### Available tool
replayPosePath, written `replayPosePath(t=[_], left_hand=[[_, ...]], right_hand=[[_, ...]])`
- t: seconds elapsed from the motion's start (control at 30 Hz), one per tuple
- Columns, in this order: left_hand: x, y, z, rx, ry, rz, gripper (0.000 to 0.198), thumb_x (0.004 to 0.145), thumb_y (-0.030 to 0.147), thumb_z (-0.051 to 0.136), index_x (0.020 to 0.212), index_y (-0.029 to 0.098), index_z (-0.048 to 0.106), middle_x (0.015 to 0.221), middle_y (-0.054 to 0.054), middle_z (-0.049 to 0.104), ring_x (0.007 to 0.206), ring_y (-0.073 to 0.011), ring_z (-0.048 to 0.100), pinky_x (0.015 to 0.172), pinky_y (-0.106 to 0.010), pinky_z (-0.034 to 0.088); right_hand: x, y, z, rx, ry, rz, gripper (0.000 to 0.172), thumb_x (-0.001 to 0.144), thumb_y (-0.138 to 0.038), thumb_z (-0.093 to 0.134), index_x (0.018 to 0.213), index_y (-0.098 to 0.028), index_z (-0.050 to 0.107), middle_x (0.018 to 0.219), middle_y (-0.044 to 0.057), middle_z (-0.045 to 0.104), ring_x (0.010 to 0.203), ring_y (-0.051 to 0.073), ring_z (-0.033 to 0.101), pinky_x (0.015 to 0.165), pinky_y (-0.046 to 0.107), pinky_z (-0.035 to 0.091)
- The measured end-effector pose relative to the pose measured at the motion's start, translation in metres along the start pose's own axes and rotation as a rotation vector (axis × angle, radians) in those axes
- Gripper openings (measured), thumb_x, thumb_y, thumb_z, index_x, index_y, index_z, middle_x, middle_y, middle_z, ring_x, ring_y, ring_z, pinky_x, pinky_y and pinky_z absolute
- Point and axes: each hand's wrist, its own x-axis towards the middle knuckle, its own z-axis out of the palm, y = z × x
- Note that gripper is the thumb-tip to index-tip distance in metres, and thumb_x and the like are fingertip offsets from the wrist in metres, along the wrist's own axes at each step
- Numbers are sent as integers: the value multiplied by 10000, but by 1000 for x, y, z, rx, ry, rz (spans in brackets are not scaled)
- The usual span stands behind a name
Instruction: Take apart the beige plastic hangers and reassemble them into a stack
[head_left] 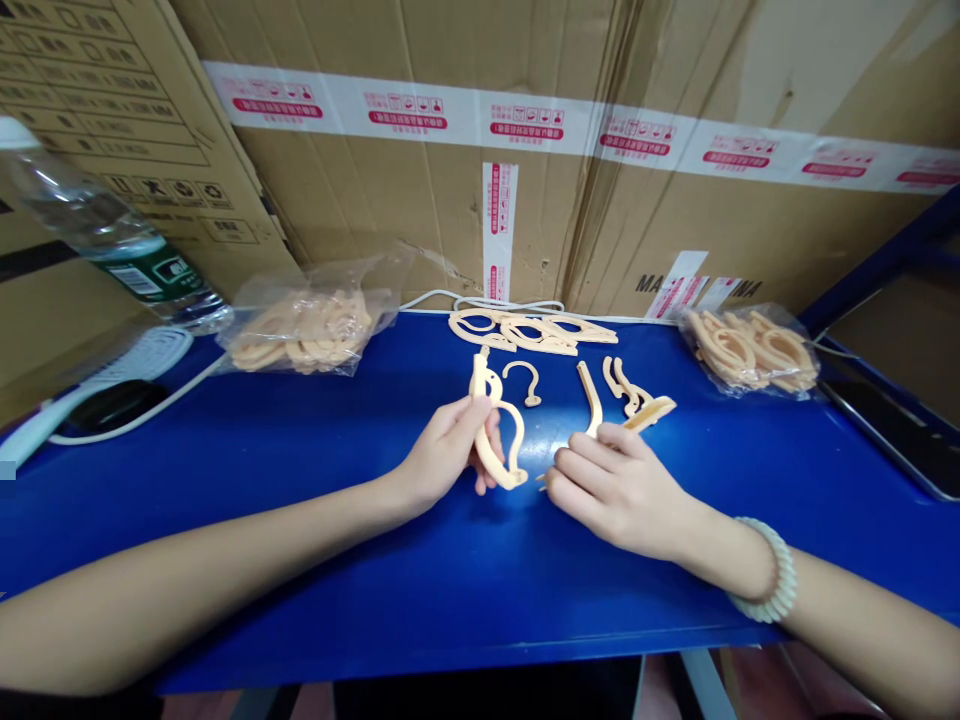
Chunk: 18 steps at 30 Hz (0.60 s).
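My left hand [448,450] is closed on a peach plastic loop piece [501,440], holding it upright above the blue table [300,500]. Just to its right, my right hand [611,485] is curled around a flat peach plastic strip [646,414] that sticks out towards the upper right. A small peach hook [523,380] lies on the table behind the loop piece. Two or three curved peach pieces [611,390] lie loose behind my right hand. A row of finished-looking peach loops [532,332] rests at the table's back edge.
Two clear bags of peach parts sit at the back, one on the left [307,325] and one on the right [754,350]. A water bottle [105,235] lies at far left over a white device [90,385]. Cardboard boxes [525,150] wall off the back. A dark tablet [892,425] lies at right.
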Motion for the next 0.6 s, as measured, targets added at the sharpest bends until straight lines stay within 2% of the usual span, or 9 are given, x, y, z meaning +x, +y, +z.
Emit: replayPosePath(t=[0.1, 0.17, 0.27, 0.37, 0.47, 0.6], left_hand=[[0, 0, -1, -16, -15, 14, 485, 900, 626, 599, 757, 179, 477, 546, -9, 619, 399, -131, 579, 353, -198, 448], [-2, 0, 0, 20, -72, 27, 494, 911, 628, 596, 764, 166, 504, 586, -32, 647, 440, -135, 608, 395, -207, 481], [-5, -1, 0, 67, -128, 38, 507, 932, 630, 574, 772, 150, 536, 619, -49, 667, 473, -130, 622, 442, -212, 503], [-6, -1, 1, 104, -126, 48, 522, 937, 637, 565, 774, 140, 552, 644, -56, 674, 474, -123, 619, 452, -208, 499], [-7, 0, 2, 140, -130, 39, 538, 920, 654, 579, 769, 138, 550, 662, -58, 676, 468, -117, 612, 454, -207, 500], [-7, 1, 3, 157, -137, 40, 536, 917, 659, 579, 775, 143, 542, 665, -56, 677, 471, -120, 614, 454, -209, 500]], right_hand=[[-3, 15, -8, 98, 68, 117, 165, 1052, -167, 503, 910, -199, 582, 771, 4, 631, 712, 178, 518, 771, 363, 331], [-8, 31, -11, 196, 81, 232, 62, 1051, -202, 517, 1063, -200, 578, 832, 16, 668, 735, 184, 556, 821, 375, 360], [-16, 54, -9, 289, 49, 305, 197, 1042, -185, 511, 1237, -210, 535, 956, 44, 704, 823, 201, 598, 940, 419, 391], [-20, 64, -3, 299, -15, 273, 157, 1043, -158, 472, 1140, -212, 582, 1001, 61, 699, 971, 224, 618, 1113, 526, 311], [-18, 59, 4, 315, -115, 228, 221, 1037, -114, 421, 1076, -196, 622, 1022, 76, 693, 1053, 229, 621, 1168, 581, 250], [-15, 50, 11, 378, -205, 215, 273, 1027, -95, 409, 1032, -170, 671, 983, 93, 694, 955, 225, 627, 1051, 519, 412]])
